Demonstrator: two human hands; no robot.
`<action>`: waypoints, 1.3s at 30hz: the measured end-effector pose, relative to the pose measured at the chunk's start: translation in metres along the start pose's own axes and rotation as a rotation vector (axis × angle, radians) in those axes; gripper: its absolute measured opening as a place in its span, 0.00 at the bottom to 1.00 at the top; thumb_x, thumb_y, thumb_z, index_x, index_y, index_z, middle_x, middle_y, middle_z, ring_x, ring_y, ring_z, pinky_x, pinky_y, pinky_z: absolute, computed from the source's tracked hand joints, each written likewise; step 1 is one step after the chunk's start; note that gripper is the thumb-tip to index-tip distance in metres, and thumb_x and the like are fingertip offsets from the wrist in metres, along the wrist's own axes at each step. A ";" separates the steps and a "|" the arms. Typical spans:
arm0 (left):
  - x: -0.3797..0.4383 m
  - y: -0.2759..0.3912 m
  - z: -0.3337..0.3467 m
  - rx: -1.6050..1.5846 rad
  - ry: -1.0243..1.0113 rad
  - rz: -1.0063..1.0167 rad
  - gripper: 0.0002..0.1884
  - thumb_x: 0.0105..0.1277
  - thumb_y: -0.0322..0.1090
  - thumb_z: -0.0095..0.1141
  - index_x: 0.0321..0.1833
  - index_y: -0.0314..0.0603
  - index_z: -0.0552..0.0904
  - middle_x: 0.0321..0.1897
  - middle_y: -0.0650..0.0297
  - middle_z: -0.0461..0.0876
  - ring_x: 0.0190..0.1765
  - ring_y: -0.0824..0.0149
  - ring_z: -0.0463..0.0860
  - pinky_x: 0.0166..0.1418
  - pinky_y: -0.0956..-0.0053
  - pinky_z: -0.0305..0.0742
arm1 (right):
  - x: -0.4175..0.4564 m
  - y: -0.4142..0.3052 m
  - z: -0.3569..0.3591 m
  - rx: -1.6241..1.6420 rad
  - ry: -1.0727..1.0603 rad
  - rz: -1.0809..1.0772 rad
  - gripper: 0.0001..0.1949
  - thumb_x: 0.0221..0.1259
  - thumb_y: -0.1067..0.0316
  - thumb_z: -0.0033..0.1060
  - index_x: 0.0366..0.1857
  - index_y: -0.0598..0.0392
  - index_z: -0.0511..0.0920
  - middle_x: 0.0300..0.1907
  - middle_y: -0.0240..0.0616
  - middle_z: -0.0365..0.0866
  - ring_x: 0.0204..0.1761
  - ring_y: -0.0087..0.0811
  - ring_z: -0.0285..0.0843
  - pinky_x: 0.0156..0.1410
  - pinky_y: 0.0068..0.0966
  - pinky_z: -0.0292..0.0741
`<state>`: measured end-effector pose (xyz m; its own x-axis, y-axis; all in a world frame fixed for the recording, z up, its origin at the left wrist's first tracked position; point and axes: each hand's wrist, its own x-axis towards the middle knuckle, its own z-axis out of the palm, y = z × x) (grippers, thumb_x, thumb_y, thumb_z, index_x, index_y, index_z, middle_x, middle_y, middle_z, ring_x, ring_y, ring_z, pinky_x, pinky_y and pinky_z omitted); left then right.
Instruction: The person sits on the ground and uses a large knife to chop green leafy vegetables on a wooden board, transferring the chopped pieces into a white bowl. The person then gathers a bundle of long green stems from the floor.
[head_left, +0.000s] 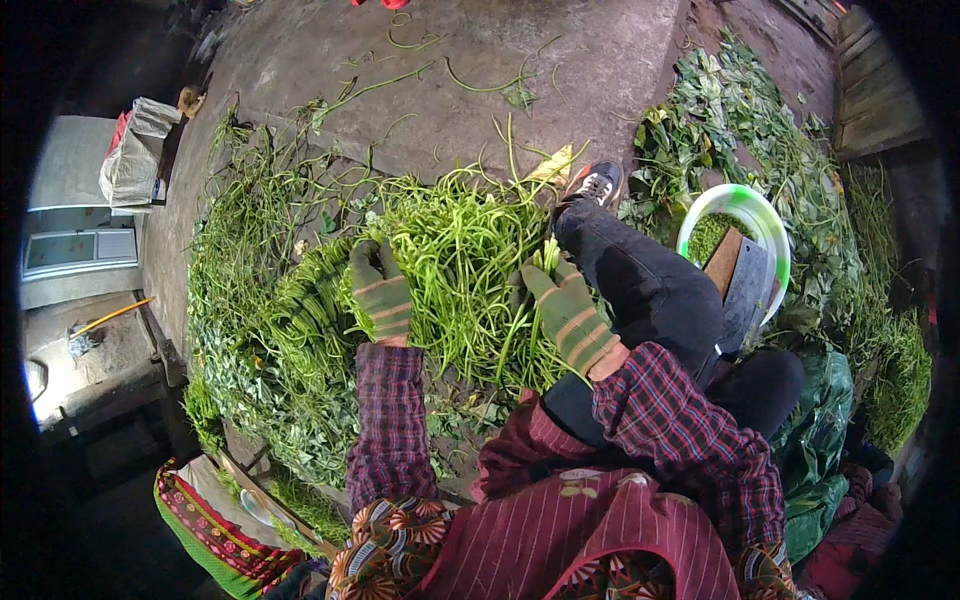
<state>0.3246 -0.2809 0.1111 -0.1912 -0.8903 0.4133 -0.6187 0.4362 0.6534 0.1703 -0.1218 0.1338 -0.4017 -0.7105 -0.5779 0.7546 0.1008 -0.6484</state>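
Note:
A loose heap of long green plant stems lies on the floor before me. My right hand, in a green and tan striped knit glove, is shut around a small bunch of stems at the heap's right edge. Pale ends stick out above its fingers. At the heap's left edge my left hand, gloved alike, touches the stems with bent fingers; whether it grips any is hidden. Just left of it, stems lie in neat bundles side by side.
A white and green bucket at right holds chopped greens, a cleaver and a brown board. Leaf piles spread around it. Tangled vines lie at left. Someone's shoe stands beyond the heap.

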 end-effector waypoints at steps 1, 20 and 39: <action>0.006 0.017 -0.002 -0.007 0.005 0.026 0.07 0.55 0.29 0.55 0.34 0.34 0.74 0.27 0.59 0.75 0.28 0.64 0.75 0.32 0.72 0.70 | 0.002 -0.001 -0.003 0.022 0.002 -0.009 0.06 0.56 0.72 0.48 0.36 0.57 0.71 0.25 0.32 0.75 0.23 0.22 0.71 0.27 0.19 0.70; -0.051 0.126 0.016 -0.239 -0.752 -0.217 0.08 0.54 0.28 0.56 0.35 0.33 0.76 0.24 0.62 0.78 0.28 0.76 0.75 0.30 0.81 0.70 | -0.005 -0.017 -0.010 -0.093 0.134 -0.063 0.13 0.55 0.65 0.50 0.43 0.58 0.73 0.36 0.31 0.75 0.36 0.22 0.67 0.43 0.22 0.66; -0.037 -0.050 0.012 0.393 -0.711 -0.314 0.15 0.51 0.40 0.58 0.41 0.45 0.79 0.31 0.58 0.81 0.32 0.64 0.79 0.36 0.71 0.72 | 0.001 -0.015 -0.008 0.064 0.054 0.051 0.06 0.55 0.69 0.48 0.28 0.60 0.74 0.23 0.34 0.75 0.22 0.23 0.72 0.28 0.18 0.69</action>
<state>0.3538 -0.2717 0.0555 -0.3170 -0.8895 -0.3291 -0.9157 0.1967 0.3504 0.1547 -0.1188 0.1389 -0.3881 -0.6666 -0.6364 0.8057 0.0898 -0.5854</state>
